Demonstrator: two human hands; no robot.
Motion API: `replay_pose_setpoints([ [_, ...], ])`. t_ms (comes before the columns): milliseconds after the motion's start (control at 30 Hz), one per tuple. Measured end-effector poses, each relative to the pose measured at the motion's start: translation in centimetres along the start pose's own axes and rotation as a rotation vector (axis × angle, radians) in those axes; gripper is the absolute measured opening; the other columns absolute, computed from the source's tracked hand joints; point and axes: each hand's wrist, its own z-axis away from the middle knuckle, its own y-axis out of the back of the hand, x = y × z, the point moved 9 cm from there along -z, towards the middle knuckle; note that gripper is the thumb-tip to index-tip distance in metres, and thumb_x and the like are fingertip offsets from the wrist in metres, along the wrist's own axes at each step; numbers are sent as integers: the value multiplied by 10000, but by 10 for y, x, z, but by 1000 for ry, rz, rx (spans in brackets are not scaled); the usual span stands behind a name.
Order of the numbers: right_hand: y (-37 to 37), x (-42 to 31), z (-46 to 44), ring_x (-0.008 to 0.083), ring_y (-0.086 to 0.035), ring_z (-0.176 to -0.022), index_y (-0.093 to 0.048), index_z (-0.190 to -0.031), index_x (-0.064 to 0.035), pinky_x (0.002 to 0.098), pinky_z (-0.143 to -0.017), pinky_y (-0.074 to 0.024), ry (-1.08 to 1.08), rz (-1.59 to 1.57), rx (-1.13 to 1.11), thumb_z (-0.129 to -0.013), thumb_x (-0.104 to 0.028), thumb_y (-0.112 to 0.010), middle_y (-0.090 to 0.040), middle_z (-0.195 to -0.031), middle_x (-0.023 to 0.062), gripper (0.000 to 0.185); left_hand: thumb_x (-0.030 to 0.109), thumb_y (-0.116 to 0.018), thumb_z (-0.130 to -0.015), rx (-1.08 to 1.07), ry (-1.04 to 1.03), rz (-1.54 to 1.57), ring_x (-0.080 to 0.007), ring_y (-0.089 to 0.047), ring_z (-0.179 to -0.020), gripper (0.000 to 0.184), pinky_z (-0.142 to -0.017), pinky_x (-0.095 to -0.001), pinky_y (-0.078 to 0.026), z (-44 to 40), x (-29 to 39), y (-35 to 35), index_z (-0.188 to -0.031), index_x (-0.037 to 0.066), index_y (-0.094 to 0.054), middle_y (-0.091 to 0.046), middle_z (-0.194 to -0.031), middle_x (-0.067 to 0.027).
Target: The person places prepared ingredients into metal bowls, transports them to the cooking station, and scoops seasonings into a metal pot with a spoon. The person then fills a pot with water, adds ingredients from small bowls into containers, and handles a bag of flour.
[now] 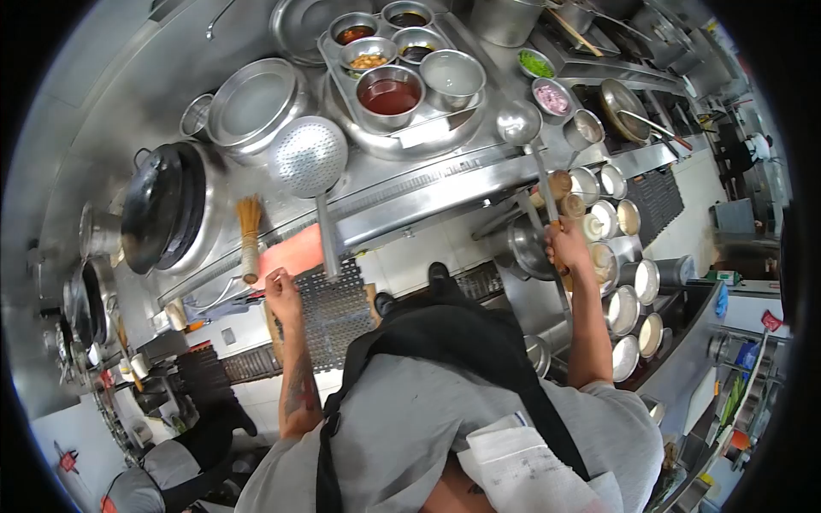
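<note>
My right hand [568, 245] is wrapped round the handle of a long metal ladle [519, 124]. The ladle's bowl is at the counter's front edge, pointing away from me. My left hand [283, 296] is closed, its fingers curled at the lower edge of an orange-red cloth [295, 250]. Whether those fingers grip the cloth or only touch it, I cannot tell. Just beyond the left hand lies a bamboo wok brush [249, 239]. A perforated skimmer [309, 157] rests on the counter with its handle over the edge.
A tray [466, 109] carries several bowls of sauces. Dark woks [156, 205] stand at the left. Bowls of chopped greens [535, 62] and pink pieces [552, 97] sit near the stove. Several seasoning containers [623, 310] line my right side. Another person [184, 466] is at lower left.
</note>
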Motion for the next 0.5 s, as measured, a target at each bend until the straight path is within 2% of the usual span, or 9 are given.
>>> replay_pose_setpoints([
  [33, -10, 14, -2, 207, -562, -496, -471, -1107, -10, 353, -455, -472, 0, -15, -20, -899, -157, -571, -569, -676, 90, 273, 199, -588, -968, -10, -3, -27, -74, -506, -583, 162, -535, -214, -420, 0, 4, 2, -986, 38, -591, -598, -743, -32],
  [100, -7, -17, 22, 386, -633, -610, -453, -1181, 8, 465, -553, -506, 500, 826, 512, -884, -137, -573, -630, -751, 247, 352, 180, -585, -970, -10, 0, 38, -64, -500, -582, 138, -528, -209, -408, -4, 0, 7, -986, 43, -589, -592, -733, -26],
  [133, -10, -13, 26, 477, -623, -740, -424, -1266, -5, 533, -644, -492, 450, 765, 513, -890, -140, -560, -619, -840, 333, 421, 173, -580, -971, -19, -19, 35, -63, -499, -584, 132, -529, -210, -405, -4, 3, 9, -996, 43, -589, -590, -734, -23],
  [233, -37, -53, 73, 475, -614, -693, -412, -1311, -45, 516, -629, -491, 520, 519, 600, -909, -168, -552, -627, -811, 299, 443, 154, -563, -974, -36, -107, -17, -61, -498, -591, 128, -533, -218, -405, 7, 21, 14, -1027, 40, -588, -584, -739, -13],
  [267, -49, -58, 78, 346, -610, -554, -400, -1347, -75, 434, -523, -479, 570, 404, 547, -937, -166, -542, -626, -728, 194, 443, 133, -569, -961, -38, -110, -22, -50, -508, -589, 109, -514, -208, -416, 10, 27, 14, -1014, 43, -601, -594, -726, -7],
  [300, -64, -69, 86, 346, -610, -554, -400, -1347, -75, 434, -523, -479, 594, 397, 512, -937, -166, -542, -626, -728, 194, 443, 127, -569, -958, -64, -98, -2, -48, -512, -598, 105, -512, -206, -416, 16, 36, 8, -1019, 50, -606, -590, -725, 0],
  [400, -146, -108, 111, 58, -470, -473, -389, -1360, -67, 241, -403, -386, 470, -86, -115, -964, -125, -526, -487, -633, -8, 423, 190, -631, -932, -91, -140, -132, -79, -499, -583, 173, -558, -259, -442, 20, 22, -5, -890, 23, -635, -588, -683, -5],
  [467, -205, -112, 115, 78, -481, -509, -375, -1392, -90, 233, -418, -404, 406, -360, -473, -946, -66, -517, -517, -755, 15, 468, 287, -608, -947, -103, -47, -294, -88, -492, -570, 307, -535, -278, -422, 20, 23, -10, -824, 5, -623, -586, -653, -20],
  [500, -234, -113, 117, 79, -476, -529, -379, -1405, -108, 220, -419, -398, 344, -547, -631, -931, -28, -516, -526, -819, 25, 500, 319, -586, -960, -174, 169, -117, -91, -509, -565, 332, -535, -271, -432, 24, 8, -17, -862, 2, -615, -600, -671, -33],
])
